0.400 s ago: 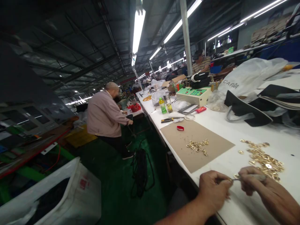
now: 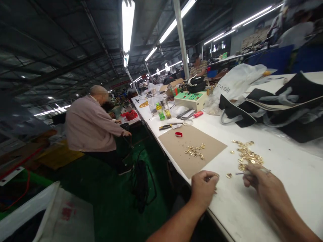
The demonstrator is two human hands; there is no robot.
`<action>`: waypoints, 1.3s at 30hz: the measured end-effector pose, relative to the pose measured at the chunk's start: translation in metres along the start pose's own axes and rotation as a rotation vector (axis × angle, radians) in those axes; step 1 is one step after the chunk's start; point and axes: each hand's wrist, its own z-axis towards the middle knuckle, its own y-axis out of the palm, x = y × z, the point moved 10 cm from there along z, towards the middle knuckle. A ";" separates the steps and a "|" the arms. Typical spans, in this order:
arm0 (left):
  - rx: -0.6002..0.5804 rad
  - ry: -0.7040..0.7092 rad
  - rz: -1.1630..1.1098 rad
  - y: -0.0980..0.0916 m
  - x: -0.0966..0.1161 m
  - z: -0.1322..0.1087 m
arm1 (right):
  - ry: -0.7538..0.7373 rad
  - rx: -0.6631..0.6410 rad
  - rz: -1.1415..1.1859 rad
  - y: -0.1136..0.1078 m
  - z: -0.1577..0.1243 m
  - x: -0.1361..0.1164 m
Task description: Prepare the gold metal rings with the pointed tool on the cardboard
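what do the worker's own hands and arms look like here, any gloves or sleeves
Both are bare: no gloves on the left hand or the right hand, and no sleeves, watch or wristband on the forearms as far as the frame shows. The right hand is motion-blurred, so rings cannot be ruled out.

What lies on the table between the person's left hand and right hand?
In the head view, one loose gold ring lies on the white table between the left hand and right hand; otherwise bare.

Small gold metal rings [image 2: 246,155] lie in a loose heap on white table, w/ one stray ring [image 2: 228,175] just beside it.
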 end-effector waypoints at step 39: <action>-0.383 0.688 0.645 0.067 0.034 0.018 | 0.042 0.036 0.077 0.020 0.009 -0.009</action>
